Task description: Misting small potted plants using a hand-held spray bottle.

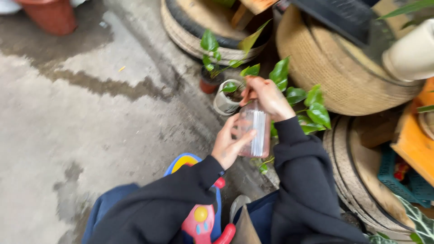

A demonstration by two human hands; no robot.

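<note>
free: wet concrete floor [68,113] left | blocked: potted plants [226,90] ahead, rope-wrapped tyres [325,68] right

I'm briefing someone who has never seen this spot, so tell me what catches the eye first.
At centre, the left hand steadies a clear plastic bottle while the right hand covers its top. Just beyond stand small potted plants with glossy green leaves, on wet concrete floor beside stacked tyres. At the bottom edge sits a bright red, yellow and blue toy.
</note>
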